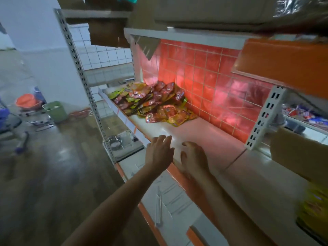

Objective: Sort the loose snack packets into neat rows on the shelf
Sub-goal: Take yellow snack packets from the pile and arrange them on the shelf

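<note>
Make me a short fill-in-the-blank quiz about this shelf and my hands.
The left hand and right hand hold ____.
The snack packets lie heaped on the shelf, not in neat ____.
The bin on the floor is ____.
Missing words: nothing, rows, green.

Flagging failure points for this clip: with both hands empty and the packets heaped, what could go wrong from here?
The snack packets lie heaped close to the front edge of the shelf, so pulling at the heap could tip some to the floor. Red and green packs overlap, so rows may come out mixed.
</note>
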Action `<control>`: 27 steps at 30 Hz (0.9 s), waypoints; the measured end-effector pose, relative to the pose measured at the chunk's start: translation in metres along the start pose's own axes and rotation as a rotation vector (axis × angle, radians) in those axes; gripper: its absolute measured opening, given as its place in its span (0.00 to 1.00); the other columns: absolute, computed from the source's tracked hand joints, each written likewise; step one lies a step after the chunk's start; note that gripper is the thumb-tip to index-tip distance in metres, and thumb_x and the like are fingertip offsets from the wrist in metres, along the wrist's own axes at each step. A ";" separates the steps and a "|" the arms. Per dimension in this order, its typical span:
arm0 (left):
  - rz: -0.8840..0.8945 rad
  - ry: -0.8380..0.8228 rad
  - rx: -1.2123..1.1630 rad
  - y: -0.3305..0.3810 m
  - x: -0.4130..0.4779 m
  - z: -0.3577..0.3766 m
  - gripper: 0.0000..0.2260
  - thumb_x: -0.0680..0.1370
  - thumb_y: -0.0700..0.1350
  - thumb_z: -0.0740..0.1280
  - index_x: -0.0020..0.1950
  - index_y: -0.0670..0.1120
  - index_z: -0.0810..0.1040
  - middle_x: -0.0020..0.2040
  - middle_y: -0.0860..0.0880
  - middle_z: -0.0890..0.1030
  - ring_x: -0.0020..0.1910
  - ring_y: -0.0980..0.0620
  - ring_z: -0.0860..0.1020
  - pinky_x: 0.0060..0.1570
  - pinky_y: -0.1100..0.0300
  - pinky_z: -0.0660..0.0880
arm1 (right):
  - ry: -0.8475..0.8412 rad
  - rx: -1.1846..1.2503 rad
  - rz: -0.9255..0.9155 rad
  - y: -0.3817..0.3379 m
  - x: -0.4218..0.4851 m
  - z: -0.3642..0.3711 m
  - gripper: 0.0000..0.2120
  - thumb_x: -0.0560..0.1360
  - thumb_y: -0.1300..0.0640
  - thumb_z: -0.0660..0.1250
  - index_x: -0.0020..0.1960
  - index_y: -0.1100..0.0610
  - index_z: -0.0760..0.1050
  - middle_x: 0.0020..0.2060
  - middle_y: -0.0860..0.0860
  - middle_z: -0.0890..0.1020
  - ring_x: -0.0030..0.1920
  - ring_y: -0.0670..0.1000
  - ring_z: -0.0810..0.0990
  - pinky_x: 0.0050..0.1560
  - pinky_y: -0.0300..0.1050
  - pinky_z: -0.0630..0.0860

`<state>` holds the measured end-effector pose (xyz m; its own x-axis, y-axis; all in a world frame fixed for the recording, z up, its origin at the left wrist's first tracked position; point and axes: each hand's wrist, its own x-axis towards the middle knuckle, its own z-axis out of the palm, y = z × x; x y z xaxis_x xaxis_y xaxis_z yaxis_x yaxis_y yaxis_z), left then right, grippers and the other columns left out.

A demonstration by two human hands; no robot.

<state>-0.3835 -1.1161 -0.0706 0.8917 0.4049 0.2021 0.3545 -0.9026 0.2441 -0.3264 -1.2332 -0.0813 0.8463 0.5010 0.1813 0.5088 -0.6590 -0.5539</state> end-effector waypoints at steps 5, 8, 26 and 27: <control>-0.030 -0.012 0.016 -0.027 0.058 0.010 0.25 0.79 0.52 0.62 0.74 0.47 0.62 0.72 0.46 0.67 0.70 0.44 0.65 0.63 0.49 0.68 | -0.056 -0.062 0.051 -0.003 0.057 0.019 0.19 0.79 0.57 0.60 0.70 0.56 0.68 0.67 0.53 0.73 0.67 0.52 0.70 0.67 0.43 0.63; -0.015 -0.008 0.014 -0.045 0.094 0.018 0.25 0.79 0.51 0.63 0.73 0.46 0.62 0.73 0.45 0.65 0.70 0.44 0.64 0.64 0.50 0.68 | -0.034 -0.115 0.093 -0.003 0.090 0.034 0.19 0.78 0.55 0.61 0.69 0.55 0.69 0.65 0.54 0.75 0.64 0.54 0.72 0.65 0.44 0.65; 0.303 -0.016 0.188 -0.123 0.228 0.060 0.24 0.76 0.66 0.58 0.61 0.49 0.72 0.54 0.49 0.76 0.54 0.47 0.72 0.50 0.54 0.72 | 0.160 -0.280 0.584 -0.029 0.217 0.096 0.38 0.68 0.32 0.63 0.67 0.55 0.62 0.63 0.56 0.72 0.62 0.58 0.69 0.58 0.55 0.67; 0.362 -0.013 0.215 -0.124 0.230 0.061 0.24 0.77 0.64 0.55 0.61 0.47 0.74 0.52 0.48 0.77 0.52 0.46 0.73 0.48 0.54 0.72 | 0.168 -0.277 0.591 -0.031 0.218 0.096 0.36 0.68 0.33 0.64 0.67 0.55 0.63 0.62 0.56 0.72 0.62 0.58 0.69 0.58 0.55 0.67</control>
<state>-0.2050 -0.9200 -0.1126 0.9725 0.0551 0.2261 0.0667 -0.9968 -0.0442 -0.1726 -1.0495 -0.1031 0.9966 -0.0675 0.0482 -0.0447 -0.9264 -0.3740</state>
